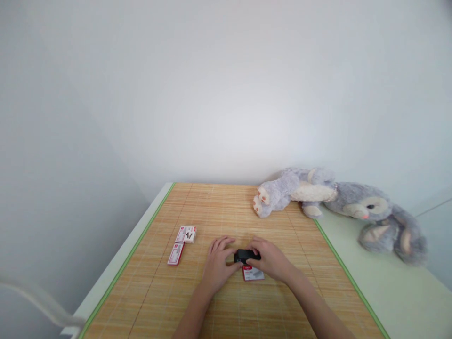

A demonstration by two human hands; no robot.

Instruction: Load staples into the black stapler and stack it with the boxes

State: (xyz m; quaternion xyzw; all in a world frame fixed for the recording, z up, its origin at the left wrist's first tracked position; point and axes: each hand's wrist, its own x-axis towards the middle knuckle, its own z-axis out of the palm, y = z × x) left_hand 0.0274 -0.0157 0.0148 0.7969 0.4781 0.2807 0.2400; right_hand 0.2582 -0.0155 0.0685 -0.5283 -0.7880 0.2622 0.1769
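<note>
A small black oblong object (242, 255) with a smooth top sits near the middle of the mat; I cannot make out its exact kind. My right hand (270, 260) grips it from the right, thumb on the near side and fingers on the far side. Beside its left end is my left hand (219, 263), fingers spread and thumb close to the near left corner, perhaps touching. Just in front of the black object lies a small red and white box (253, 274), partly hidden under my right hand.
Two more red and white boxes, one farther (186, 234) and one nearer (175, 254), lie on the left of the bamboo mat (169, 301). A grey plush toy (318, 190) stretches along the back right, beyond the mat's green edge. A pale cable (42, 303) curves at lower left.
</note>
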